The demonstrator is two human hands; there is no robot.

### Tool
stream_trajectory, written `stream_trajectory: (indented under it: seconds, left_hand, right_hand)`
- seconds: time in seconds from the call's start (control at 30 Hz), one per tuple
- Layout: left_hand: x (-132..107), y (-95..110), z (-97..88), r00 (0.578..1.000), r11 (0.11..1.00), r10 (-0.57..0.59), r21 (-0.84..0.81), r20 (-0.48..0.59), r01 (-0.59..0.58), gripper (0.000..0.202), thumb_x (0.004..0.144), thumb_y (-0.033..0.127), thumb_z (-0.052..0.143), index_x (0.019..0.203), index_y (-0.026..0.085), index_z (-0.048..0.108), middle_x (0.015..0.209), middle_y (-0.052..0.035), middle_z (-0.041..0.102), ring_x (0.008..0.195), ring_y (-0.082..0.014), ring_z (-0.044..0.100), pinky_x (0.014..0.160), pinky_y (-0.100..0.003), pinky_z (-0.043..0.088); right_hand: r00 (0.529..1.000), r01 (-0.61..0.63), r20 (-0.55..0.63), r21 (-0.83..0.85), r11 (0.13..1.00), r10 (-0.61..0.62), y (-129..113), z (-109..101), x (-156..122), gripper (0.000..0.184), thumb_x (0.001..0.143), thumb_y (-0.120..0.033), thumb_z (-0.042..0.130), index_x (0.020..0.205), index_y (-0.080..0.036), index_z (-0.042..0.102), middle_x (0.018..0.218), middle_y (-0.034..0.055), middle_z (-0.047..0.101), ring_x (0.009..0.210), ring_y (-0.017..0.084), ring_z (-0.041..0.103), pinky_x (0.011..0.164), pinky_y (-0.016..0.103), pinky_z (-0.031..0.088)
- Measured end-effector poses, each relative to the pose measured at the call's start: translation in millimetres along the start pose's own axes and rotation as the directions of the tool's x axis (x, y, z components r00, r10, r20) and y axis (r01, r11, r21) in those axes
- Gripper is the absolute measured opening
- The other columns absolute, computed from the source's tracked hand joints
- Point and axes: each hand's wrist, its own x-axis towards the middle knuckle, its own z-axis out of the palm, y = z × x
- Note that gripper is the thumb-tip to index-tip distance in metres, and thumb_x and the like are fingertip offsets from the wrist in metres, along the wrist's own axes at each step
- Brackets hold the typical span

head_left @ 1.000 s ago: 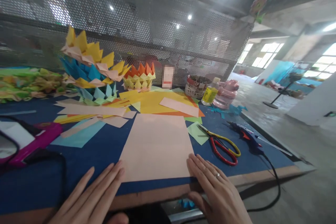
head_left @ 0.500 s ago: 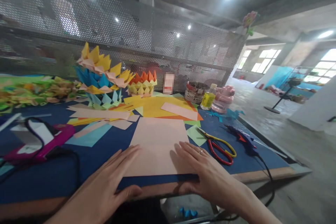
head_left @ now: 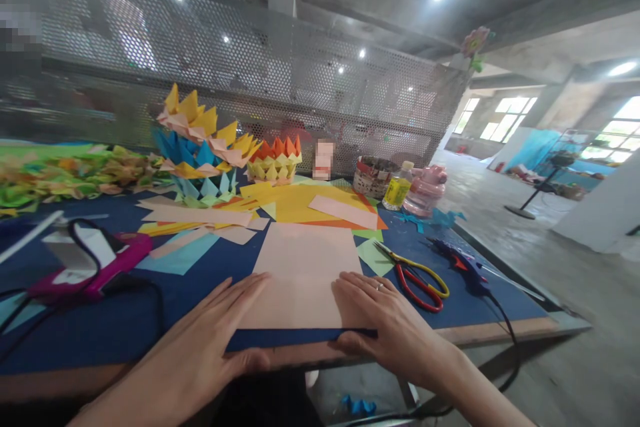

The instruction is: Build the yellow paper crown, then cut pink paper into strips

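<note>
A pale pink sheet of paper [head_left: 307, 267] lies flat near the table's front edge. My left hand [head_left: 225, 320] rests with fingers stretched over the sheet's left side, thumb down by the table edge. On the right side lies my right hand [head_left: 377, 310], a ring on one finger, its fingers flat on the paper. Neither hand grips anything. Just right of the sheet are scissors [head_left: 417, 278] with one red and one yellow handle, their tips over a light green paper piece [head_left: 375, 257].
Around the blue tabletop [head_left: 200, 293] stand folded-paper baskets [head_left: 205, 147], yellow paper [head_left: 280, 203], a glue bottle [head_left: 397, 185], a pink bottle [head_left: 425, 191] and a woven pot [head_left: 370, 177]. Corded glue guns lie at both sides: magenta [head_left: 100, 267], dark blue [head_left: 465, 267]. A perforated metal screen [head_left: 325, 93] rises behind.
The view has shifted slightly, so things at the left appear a little further right. Both hands stay flat on the pink paper, nearly unmoved.
</note>
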Motion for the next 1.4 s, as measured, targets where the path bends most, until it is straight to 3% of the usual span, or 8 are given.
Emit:
stream_trajectory:
  seconds: [0.33, 0.63, 0.8, 0.97, 1.07, 1.2, 1.3, 1.4]
  left_hand:
    - [13, 4, -10.5, 0.994, 0.996, -0.081, -0.029, 0.079, 0.084, 0.082, 0.079, 0.066, 0.060, 0.147, 0.024, 0.039, 0.146, -0.0094, 0.047, 0.132, -0.0318, 0.047, 0.105, -0.048, 0.044]
    - [13, 3, -11.9, 0.992, 0.993, -0.097, -0.062, 0.075, 0.102, 0.078, 0.080, 0.064, 0.061, 0.144, 0.024, 0.042, 0.144, -0.0091, 0.051, 0.130, -0.0305, 0.049, 0.104, -0.045, 0.044]
    - [15, 9, -12.4, 0.998, 0.993, -0.066, -0.099, -0.018, 0.064, 0.066, 0.087, 0.059, 0.056, 0.142, 0.024, 0.044, 0.143, -0.0091, 0.053, 0.129, -0.0273, 0.052, 0.103, -0.040, 0.046]
    - [8, 26, -18.8, 0.953, 0.959, -0.194, -0.251, -0.235, 0.133, 0.051, 0.091, 0.050, 0.052, 0.138, 0.033, 0.042, 0.145, -0.0032, 0.049, 0.128, -0.0253, 0.052, 0.102, -0.040, 0.048]
    - [0, 31, -22.9, 0.918, 0.877, -0.320, -0.440, -0.234, 0.194, 0.046, 0.091, 0.047, 0.054, 0.135, 0.039, 0.043, 0.145, -0.0010, 0.047, 0.118, -0.0240, 0.061, 0.093, -0.037, 0.055]
    - [-9, 31, -24.3, 0.863, 0.637, -0.493, -0.722, -0.113, 0.269, 0.039, 0.093, 0.047, 0.052, 0.130, 0.037, 0.049, 0.140, -0.0029, 0.053, 0.123, -0.0267, 0.057, 0.092, -0.037, 0.055]
    - [-14, 33, -21.7, 0.823, 0.491, -0.565, -0.825, -0.057, 0.280, 0.039, 0.092, 0.046, 0.055, 0.128, 0.032, 0.052, 0.138, -0.0047, 0.056, 0.128, -0.0288, 0.052, 0.098, -0.040, 0.051]
    - [-20, 34, -18.4, 0.791, 0.429, -0.608, -0.865, -0.064, 0.259, 0.039, 0.092, 0.046, 0.055, 0.128, 0.031, 0.052, 0.139, -0.0043, 0.056, 0.129, -0.0272, 0.052, 0.101, -0.039, 0.049]
  right_hand:
    - [0.997, 0.045, 0.057, 0.026, 0.999, -0.047, 7, -9, 3, 0.082, 0.075, -0.067, 0.065, 0.140, -0.019, 0.046, 0.143, 0.0107, 0.052, 0.130, 0.027, 0.048, 0.106, 0.043, 0.038]
    - [0.996, 0.074, -0.049, -0.020, 0.997, -0.075, 7, -2, 2, 0.065, 0.076, -0.052, 0.073, 0.129, -0.020, 0.053, 0.129, 0.0099, 0.063, 0.116, 0.026, 0.059, 0.095, 0.039, 0.045]
    - [0.997, 0.078, -0.004, -0.050, 0.996, -0.078, 5, -8, 6, 0.059, 0.079, -0.040, 0.074, 0.130, -0.018, 0.054, 0.129, 0.0105, 0.063, 0.115, 0.027, 0.061, 0.095, 0.039, 0.047]
    - [0.986, 0.147, 0.084, -0.040, 0.988, -0.143, -8, -16, 14, 0.043, 0.091, -0.034, 0.061, 0.129, -0.017, 0.054, 0.125, 0.0107, 0.065, 0.118, 0.023, 0.059, 0.098, 0.035, 0.048]
    - [0.977, 0.190, 0.113, -0.064, 0.980, -0.182, -20, -16, 23, 0.029, 0.096, -0.031, 0.051, 0.121, -0.018, 0.059, 0.115, 0.0097, 0.068, 0.110, 0.021, 0.064, 0.092, 0.033, 0.050]
    - [0.980, 0.183, 0.111, -0.176, 0.967, -0.165, -36, -7, 39, 0.036, 0.092, -0.037, 0.057, 0.121, -0.015, 0.058, 0.110, 0.0132, 0.069, 0.103, 0.025, 0.066, 0.086, 0.037, 0.054]
    - [0.964, 0.255, 0.141, -0.255, 0.933, -0.225, -48, 0, 52, 0.034, 0.093, -0.035, 0.056, 0.117, -0.011, 0.059, 0.106, 0.0131, 0.069, 0.097, 0.026, 0.067, 0.079, 0.038, 0.056]
    - [0.927, 0.373, 0.171, -0.326, 0.868, -0.334, -59, 2, 62, 0.024, 0.095, -0.026, 0.049, 0.108, -0.011, 0.062, 0.101, 0.0113, 0.070, 0.090, 0.026, 0.068, 0.069, 0.036, 0.057]
